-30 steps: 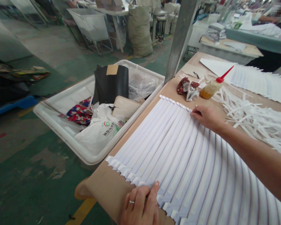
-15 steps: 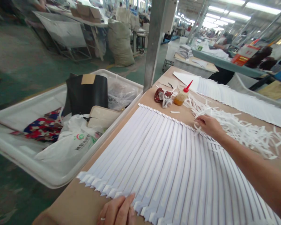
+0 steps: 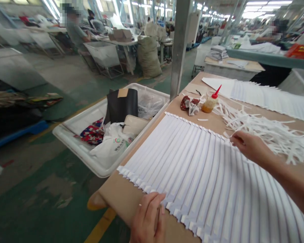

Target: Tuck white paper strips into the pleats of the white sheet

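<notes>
White paper strips (image 3: 192,158), fanned beneath both hands.
My right hand (image 3: 249,146) had slid toward 3 o'clock, fingers half-closed at the strip edge, hold unclear; my left hand (image 3: 148,217) sat at 6 o'clock, fingers curled, hold unclear.

White plastic tub (image 3: 76,152) of bags (image 3: 110,147)

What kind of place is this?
Probably a factory workshop doing paper or packaging work: a long hall of workbenches, fanned white paper strips on a bench, and a squeeze bottle with a red nozzle beside trimmed offcuts.

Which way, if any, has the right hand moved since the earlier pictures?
Yes: the bare right hand moved rightward, away from the red-capped plastic glue bottle.
</notes>
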Demonstrator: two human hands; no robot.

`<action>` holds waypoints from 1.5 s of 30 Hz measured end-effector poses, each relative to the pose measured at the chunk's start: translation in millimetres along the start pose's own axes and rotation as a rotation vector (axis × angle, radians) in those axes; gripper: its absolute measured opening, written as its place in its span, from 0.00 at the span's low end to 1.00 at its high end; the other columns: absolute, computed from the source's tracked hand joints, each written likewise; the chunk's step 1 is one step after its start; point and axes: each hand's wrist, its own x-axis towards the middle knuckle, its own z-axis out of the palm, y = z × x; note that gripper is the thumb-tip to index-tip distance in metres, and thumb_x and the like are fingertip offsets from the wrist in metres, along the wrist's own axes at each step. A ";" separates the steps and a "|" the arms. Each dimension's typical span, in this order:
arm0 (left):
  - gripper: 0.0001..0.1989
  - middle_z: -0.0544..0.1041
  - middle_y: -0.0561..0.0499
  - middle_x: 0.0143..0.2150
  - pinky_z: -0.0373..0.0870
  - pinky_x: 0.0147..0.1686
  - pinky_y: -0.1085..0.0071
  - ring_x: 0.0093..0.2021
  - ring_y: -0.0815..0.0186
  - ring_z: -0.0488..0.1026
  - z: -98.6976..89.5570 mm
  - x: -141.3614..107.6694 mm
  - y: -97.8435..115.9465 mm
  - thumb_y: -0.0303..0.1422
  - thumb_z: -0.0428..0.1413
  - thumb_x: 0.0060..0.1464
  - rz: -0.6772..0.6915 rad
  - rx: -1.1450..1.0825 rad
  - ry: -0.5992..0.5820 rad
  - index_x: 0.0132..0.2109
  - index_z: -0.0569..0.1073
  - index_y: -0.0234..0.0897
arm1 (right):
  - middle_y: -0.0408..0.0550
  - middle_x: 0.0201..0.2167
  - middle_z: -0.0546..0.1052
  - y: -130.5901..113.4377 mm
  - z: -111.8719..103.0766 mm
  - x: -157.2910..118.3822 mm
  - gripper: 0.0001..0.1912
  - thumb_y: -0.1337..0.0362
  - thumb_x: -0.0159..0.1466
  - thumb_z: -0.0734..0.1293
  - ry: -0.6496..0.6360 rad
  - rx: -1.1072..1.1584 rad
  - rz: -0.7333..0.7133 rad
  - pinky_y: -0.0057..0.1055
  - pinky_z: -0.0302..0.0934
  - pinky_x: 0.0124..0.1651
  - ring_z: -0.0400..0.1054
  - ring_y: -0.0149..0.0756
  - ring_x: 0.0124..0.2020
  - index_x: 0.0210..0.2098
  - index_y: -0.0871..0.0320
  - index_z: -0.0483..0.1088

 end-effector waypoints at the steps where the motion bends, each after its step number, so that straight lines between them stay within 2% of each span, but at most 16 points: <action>1: 0.16 0.76 0.44 0.51 0.72 0.53 0.72 0.53 0.65 0.74 1.7 3.1 10.9 0.22 0.50 0.63 0.013 -0.042 -0.011 0.57 0.70 0.34 | 0.47 0.25 0.74 -14.6 -4.5 -16.1 0.15 0.53 0.69 0.59 -0.100 0.043 -0.014 0.35 0.59 0.31 0.68 0.40 0.26 0.29 0.53 0.68; 4: 0.20 0.75 0.41 0.57 0.71 0.58 0.70 0.58 0.64 0.72 11.4 18.3 46.7 0.25 0.46 0.66 0.079 -0.202 -0.070 0.62 0.66 0.32 | 0.45 0.25 0.73 -72.2 -12.7 -69.4 0.17 0.53 0.71 0.55 -0.492 0.224 -0.161 0.32 0.59 0.33 0.68 0.37 0.27 0.31 0.53 0.64; 6: 0.19 0.76 0.40 0.56 0.73 0.54 0.69 0.57 0.63 0.74 16.3 28.8 65.3 0.28 0.45 0.67 0.056 -0.355 -0.169 0.62 0.66 0.32 | 0.44 0.28 0.75 -107.9 -14.6 -99.0 0.16 0.55 0.72 0.55 -0.658 0.337 -0.244 0.30 0.60 0.33 0.69 0.35 0.29 0.31 0.53 0.64; 7: 0.17 0.78 0.42 0.53 0.75 0.50 0.70 0.53 0.63 0.76 17.0 32.5 71.1 0.29 0.45 0.67 0.010 -0.434 -0.235 0.59 0.69 0.33 | 0.45 0.29 0.75 -120.7 -14.9 -109.5 0.15 0.56 0.72 0.56 -0.686 0.355 -0.266 0.29 0.60 0.33 0.70 0.34 0.29 0.31 0.54 0.64; 9: 0.12 0.79 0.46 0.43 0.75 0.40 0.71 0.43 0.64 0.77 14.5 34.9 74.8 0.29 0.47 0.66 -0.116 -0.553 -0.359 0.49 0.75 0.37 | 0.45 0.29 0.76 -133.6 -14.7 -121.3 0.15 0.57 0.71 0.56 -0.684 0.328 -0.264 0.29 0.59 0.33 0.69 0.35 0.28 0.31 0.54 0.65; 12: 0.10 0.77 0.50 0.34 0.69 0.34 0.71 0.35 0.66 0.74 4.6 27.4 66.4 0.28 0.51 0.64 -0.294 -0.604 -0.430 0.38 0.77 0.39 | 0.44 0.28 0.76 -131.9 -11.0 -121.8 0.15 0.56 0.71 0.57 -0.696 0.293 -0.209 0.29 0.57 0.32 0.69 0.34 0.28 0.32 0.54 0.67; 16: 0.09 0.76 0.52 0.32 0.64 0.33 0.72 0.34 0.67 0.72 -6.5 12.0 50.7 0.30 0.53 0.63 -0.474 -0.588 -0.424 0.36 0.77 0.38 | 0.43 0.31 0.78 -133.9 3.8 -107.8 0.13 0.53 0.69 0.62 -0.745 0.366 -0.197 0.28 0.57 0.33 0.70 0.33 0.31 0.38 0.52 0.74; 21: 0.10 0.77 0.52 0.30 0.61 0.30 0.73 0.31 0.67 0.71 -16.5 9.5 29.8 0.33 0.53 0.63 -0.687 -0.541 -0.393 0.35 0.77 0.37 | 0.42 0.23 0.75 -161.6 31.7 -76.9 0.15 0.51 0.67 0.64 -0.684 0.344 -0.199 0.28 0.54 0.29 0.67 0.33 0.25 0.35 0.53 0.78; 24: 0.10 0.77 0.52 0.29 0.61 0.29 0.73 0.30 0.67 0.72 -23.2 14.6 13.7 0.33 0.54 0.63 -0.764 -0.519 -0.347 0.35 0.77 0.36 | 0.42 0.21 0.75 -178.0 48.0 -56.0 0.16 0.50 0.65 0.63 -0.663 0.300 -0.203 0.29 0.54 0.29 0.67 0.34 0.24 0.34 0.52 0.78; 28: 0.09 0.79 0.52 0.32 0.63 0.31 0.74 0.32 0.68 0.74 -28.8 18.6 -5.5 0.33 0.53 0.64 -0.735 -0.481 -0.289 0.38 0.78 0.36 | 0.43 0.25 0.78 -192.2 63.9 -32.9 0.14 0.51 0.64 0.64 -0.600 0.213 -0.232 0.30 0.56 0.31 0.70 0.36 0.27 0.33 0.52 0.76; 32: 0.07 0.80 0.51 0.36 0.65 0.35 0.73 0.36 0.66 0.75 -30.2 13.3 -17.5 0.30 0.53 0.64 -0.656 -0.363 -0.218 0.41 0.77 0.37 | 0.42 0.20 0.75 -196.7 68.9 -16.7 0.14 0.51 0.63 0.63 -0.546 0.105 -0.254 0.30 0.53 0.28 0.67 0.34 0.22 0.32 0.51 0.76; 35: 0.07 0.80 0.50 0.38 0.68 0.38 0.72 0.38 0.66 0.76 -30.1 6.2 -21.2 0.28 0.52 0.65 -0.563 -0.277 -0.204 0.42 0.76 0.37 | 0.42 0.19 0.74 -196.1 68.5 -8.1 0.15 0.50 0.63 0.63 -0.517 0.088 -0.270 0.30 0.53 0.26 0.66 0.34 0.20 0.30 0.51 0.76; 39: 0.09 0.78 0.49 0.38 0.71 0.39 0.69 0.38 0.64 0.75 -28.2 1.3 -22.9 0.29 0.50 0.67 -0.385 -0.109 -0.199 0.44 0.75 0.36 | 0.42 0.18 0.74 -195.3 68.4 -0.7 0.15 0.50 0.63 0.64 -0.525 0.084 -0.279 0.30 0.53 0.26 0.65 0.33 0.20 0.31 0.51 0.76; 42: 0.12 0.76 0.48 0.38 0.72 0.38 0.66 0.39 0.62 0.74 -25.6 2.8 -24.9 0.29 0.47 0.68 -0.227 0.038 -0.198 0.51 0.75 0.35 | 0.42 0.19 0.74 -196.5 68.4 2.5 0.14 0.51 0.63 0.64 -0.524 0.054 -0.288 0.30 0.53 0.26 0.65 0.32 0.20 0.31 0.51 0.76; 45: 0.15 0.73 0.48 0.36 0.72 0.35 0.66 0.37 0.62 0.72 -22.6 6.0 -27.1 0.28 0.47 0.68 -0.141 0.117 -0.216 0.56 0.73 0.36 | 0.42 0.20 0.75 -198.9 67.8 3.9 0.15 0.51 0.65 0.63 -0.525 0.032 -0.320 0.30 0.53 0.27 0.65 0.32 0.21 0.32 0.52 0.76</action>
